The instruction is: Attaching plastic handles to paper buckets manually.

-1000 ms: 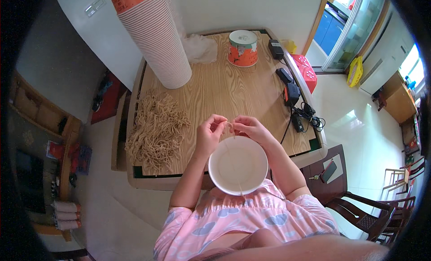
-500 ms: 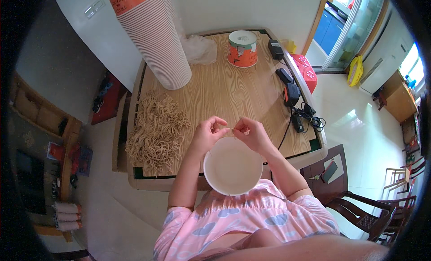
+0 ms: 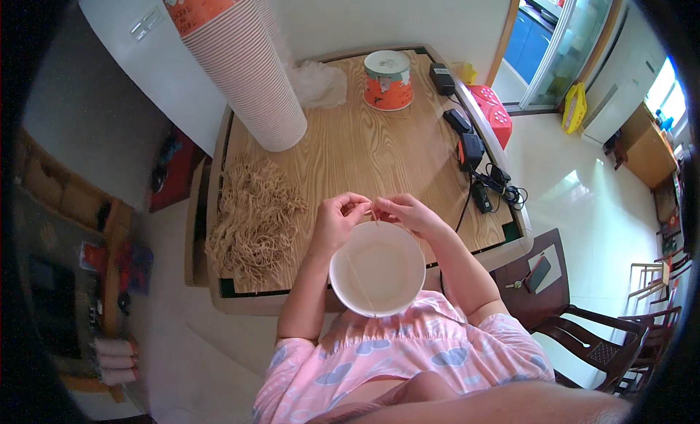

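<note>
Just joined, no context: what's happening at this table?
A person in a pink top sits at a wooden table, holding a white paper bowl close to the body. The left hand and right hand meet at the bowl's far rim, pinching a thin tan string that runs across the bowl. A heap of similar tan strings lies on the table to the person's left, beside a tall stack of paper cups.
</note>
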`<state>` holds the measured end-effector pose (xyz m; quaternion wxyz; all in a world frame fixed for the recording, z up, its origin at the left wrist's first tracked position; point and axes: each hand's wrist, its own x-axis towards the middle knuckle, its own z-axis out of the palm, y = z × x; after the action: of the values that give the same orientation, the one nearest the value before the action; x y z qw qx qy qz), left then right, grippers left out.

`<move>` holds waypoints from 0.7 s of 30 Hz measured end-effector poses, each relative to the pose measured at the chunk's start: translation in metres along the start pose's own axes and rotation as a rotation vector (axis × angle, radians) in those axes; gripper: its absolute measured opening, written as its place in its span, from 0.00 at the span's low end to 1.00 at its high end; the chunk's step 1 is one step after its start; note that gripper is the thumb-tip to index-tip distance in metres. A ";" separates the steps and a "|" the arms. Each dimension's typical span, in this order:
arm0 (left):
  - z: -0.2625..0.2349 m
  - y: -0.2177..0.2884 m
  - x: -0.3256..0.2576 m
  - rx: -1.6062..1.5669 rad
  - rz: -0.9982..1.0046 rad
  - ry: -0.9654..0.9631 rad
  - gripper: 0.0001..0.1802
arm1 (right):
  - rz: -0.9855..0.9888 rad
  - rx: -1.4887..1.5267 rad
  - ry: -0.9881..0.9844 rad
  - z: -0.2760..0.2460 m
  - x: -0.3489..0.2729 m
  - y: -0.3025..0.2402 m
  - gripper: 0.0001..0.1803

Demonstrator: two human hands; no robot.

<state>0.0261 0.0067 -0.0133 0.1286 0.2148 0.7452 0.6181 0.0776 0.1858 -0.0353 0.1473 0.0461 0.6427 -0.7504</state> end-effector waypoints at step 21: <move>-0.007 -0.001 0.002 0.184 -0.035 -0.053 0.04 | -0.552 -0.657 0.418 0.027 -0.017 -0.013 0.05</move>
<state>0.0210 0.0019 -0.0126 0.1386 0.2290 0.7988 0.5387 0.0931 0.1638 -0.0143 -0.1833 -0.0256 0.8499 -0.4934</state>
